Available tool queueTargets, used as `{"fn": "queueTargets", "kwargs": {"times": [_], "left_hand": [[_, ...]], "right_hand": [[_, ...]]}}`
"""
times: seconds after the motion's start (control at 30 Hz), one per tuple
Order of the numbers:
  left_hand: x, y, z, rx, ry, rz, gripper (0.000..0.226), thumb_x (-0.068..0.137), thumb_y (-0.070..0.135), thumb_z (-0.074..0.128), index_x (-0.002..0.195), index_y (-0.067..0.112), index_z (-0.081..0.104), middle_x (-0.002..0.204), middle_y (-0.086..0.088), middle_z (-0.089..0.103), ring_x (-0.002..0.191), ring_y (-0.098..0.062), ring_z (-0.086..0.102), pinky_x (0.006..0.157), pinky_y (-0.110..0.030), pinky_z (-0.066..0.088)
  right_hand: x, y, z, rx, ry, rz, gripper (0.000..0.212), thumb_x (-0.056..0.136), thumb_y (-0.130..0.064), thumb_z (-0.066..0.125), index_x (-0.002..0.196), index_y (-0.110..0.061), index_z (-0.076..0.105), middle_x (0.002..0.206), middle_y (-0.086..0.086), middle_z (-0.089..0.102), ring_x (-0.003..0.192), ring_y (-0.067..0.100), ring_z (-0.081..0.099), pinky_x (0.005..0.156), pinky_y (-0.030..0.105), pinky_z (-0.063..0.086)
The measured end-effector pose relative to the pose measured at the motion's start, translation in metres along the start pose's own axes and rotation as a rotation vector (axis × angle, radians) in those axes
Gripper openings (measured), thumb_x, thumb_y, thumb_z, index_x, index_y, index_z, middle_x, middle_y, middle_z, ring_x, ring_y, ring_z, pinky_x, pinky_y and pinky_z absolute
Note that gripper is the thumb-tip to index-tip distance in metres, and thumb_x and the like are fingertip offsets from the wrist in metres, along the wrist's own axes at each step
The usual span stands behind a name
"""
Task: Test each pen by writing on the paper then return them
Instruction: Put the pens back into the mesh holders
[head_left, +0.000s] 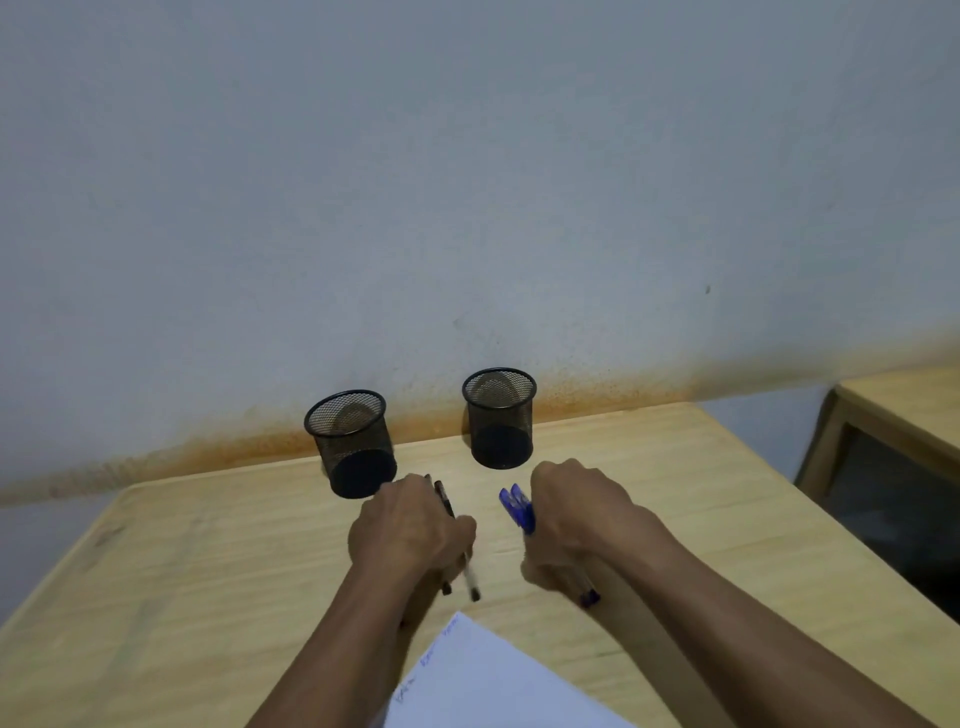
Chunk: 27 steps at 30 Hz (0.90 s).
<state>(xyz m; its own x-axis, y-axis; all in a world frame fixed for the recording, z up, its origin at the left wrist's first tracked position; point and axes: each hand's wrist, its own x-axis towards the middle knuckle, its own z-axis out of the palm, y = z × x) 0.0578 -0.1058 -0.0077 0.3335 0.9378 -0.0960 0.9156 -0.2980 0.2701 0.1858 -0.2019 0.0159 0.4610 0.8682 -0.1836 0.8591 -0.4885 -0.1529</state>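
The left hand (410, 525) is clenched around a bunch of black pens (445, 501); the right hand (574, 514) grips blue-capped pens (517, 506). Beyond each fist stands an empty mesh cup (350, 441) (500, 418). Nearer, between the forearms, the paper (483, 675) bears faint blue scribbles, unreadable.

1. A pale wooden tabletop (208, 561) with a raised rim stands against the wall.
2. Two black mesh pen cups stand on it near the far edge: the left cup (350, 441) and the right cup (500, 417), set apart and both empty.
3. A white paper sheet (483, 680) with faint blue scribbles lies at the near edge.
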Motion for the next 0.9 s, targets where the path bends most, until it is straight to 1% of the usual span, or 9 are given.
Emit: {"fn": "queueTargets", "kwargs": {"times": [0.1, 0.2, 0.37, 0.5, 0.6, 0.67, 0.8, 0.83, 0.9], "left_hand": [[0.005, 0.01, 0.004, 0.046, -0.041, 0.013, 0.043, 0.074, 0.035, 0.067, 0.11, 0.013, 0.059, 0.105, -0.005, 0.064, 0.094, -0.027, 0.064, 0.072, -0.033, 0.054], [0.0, 0.013, 0.017, 0.101, -0.028, 0.024, 0.046, 0.078, 0.028, 0.067, 0.118, 0.013, 0.05, 0.113, -0.005, 0.062, 0.094, -0.025, 0.06, 0.075, -0.033, 0.052], [-0.011, 0.01, 0.035, 0.085, 0.058, 0.072, 0.032, 0.092, 0.02, 0.054, 0.117, 0.019, 0.035, 0.113, -0.006, 0.06, 0.093, -0.024, 0.055, 0.075, -0.033, 0.048], [-0.007, 0.001, 0.018, -0.273, 0.197, 0.108, 0.016, 0.097, 0.015, 0.045, 0.111, 0.02, 0.04, 0.1, -0.006, 0.062, 0.08, -0.023, 0.057, 0.069, -0.034, 0.046], [0.009, -0.003, -0.018, -0.701, 0.458, 0.186, 0.02, 0.101, 0.029, 0.047, 0.091, 0.016, 0.059, 0.078, -0.006, 0.068, 0.075, -0.023, 0.067, 0.072, -0.043, 0.054], [0.019, 0.0, -0.053, -0.905, 0.574, 0.283, 0.03, 0.102, 0.038, 0.046, 0.087, 0.019, 0.064, 0.073, 0.0, 0.071, 0.073, -0.012, 0.069, 0.073, -0.039, 0.055], [0.047, -0.003, -0.104, -1.128, 0.702, 0.389, 0.037, 0.102, 0.044, 0.036, 0.112, 0.022, 0.064, 0.101, 0.029, 0.069, 0.082, 0.013, 0.063, 0.078, -0.016, 0.049], [0.053, -0.006, -0.107, -1.128, 0.711, 0.376, 0.039, 0.102, 0.045, 0.034, 0.116, 0.023, 0.063, 0.108, 0.031, 0.067, 0.074, 0.014, 0.062, 0.072, -0.014, 0.049], [0.065, -0.015, -0.098, -1.131, 0.702, 0.296, 0.04, 0.101, 0.051, 0.034, 0.121, 0.029, 0.061, 0.121, 0.023, 0.066, 0.076, -0.004, 0.069, 0.071, -0.026, 0.057]], "right_hand": [[0.007, -0.005, -0.003, -0.121, 0.0, -0.076, 0.038, 0.082, -0.028, 0.073, 0.113, -0.011, 0.058, 0.094, 0.006, 0.053, 0.085, 0.029, 0.058, 0.069, 0.034, 0.045], [0.015, -0.004, 0.01, -0.172, 0.025, -0.119, 0.028, 0.094, -0.022, 0.061, 0.12, -0.01, 0.061, 0.113, 0.01, 0.064, 0.102, 0.032, 0.065, 0.075, 0.036, 0.046], [0.018, 0.006, 0.028, -0.027, 0.041, -0.035, 0.031, 0.095, -0.02, 0.055, 0.125, -0.013, 0.053, 0.116, 0.005, 0.064, 0.089, 0.022, 0.057, 0.074, 0.034, 0.045], [0.021, 0.015, 0.024, 0.225, 0.033, -0.006, 0.022, 0.098, -0.028, 0.051, 0.115, -0.016, 0.057, 0.11, 0.004, 0.063, 0.091, 0.02, 0.063, 0.077, 0.032, 0.052], [0.03, 0.015, -0.006, 0.493, 0.207, -0.16, 0.027, 0.104, -0.035, 0.043, 0.093, -0.015, 0.057, 0.092, 0.005, 0.066, 0.084, 0.027, 0.064, 0.062, 0.024, 0.045], [0.033, 0.004, -0.039, 0.761, 0.414, -0.282, 0.031, 0.106, -0.038, 0.043, 0.092, -0.018, 0.06, 0.086, -0.002, 0.073, 0.081, 0.021, 0.07, 0.07, 0.029, 0.052], [0.057, -0.018, -0.085, 1.2, 0.773, -0.398, 0.023, 0.107, -0.038, 0.041, 0.105, -0.03, 0.063, 0.105, -0.011, 0.076, 0.096, 0.004, 0.072, 0.089, 0.026, 0.054], [0.067, -0.021, -0.084, 1.239, 0.808, -0.399, 0.024, 0.107, -0.037, 0.04, 0.106, -0.03, 0.063, 0.11, -0.013, 0.075, 0.102, 0.003, 0.071, 0.092, 0.026, 0.053], [0.085, -0.022, -0.067, 1.259, 0.807, -0.342, 0.028, 0.107, -0.04, 0.039, 0.11, -0.029, 0.065, 0.114, -0.016, 0.072, 0.111, 0.003, 0.067, 0.096, 0.028, 0.051]]}}
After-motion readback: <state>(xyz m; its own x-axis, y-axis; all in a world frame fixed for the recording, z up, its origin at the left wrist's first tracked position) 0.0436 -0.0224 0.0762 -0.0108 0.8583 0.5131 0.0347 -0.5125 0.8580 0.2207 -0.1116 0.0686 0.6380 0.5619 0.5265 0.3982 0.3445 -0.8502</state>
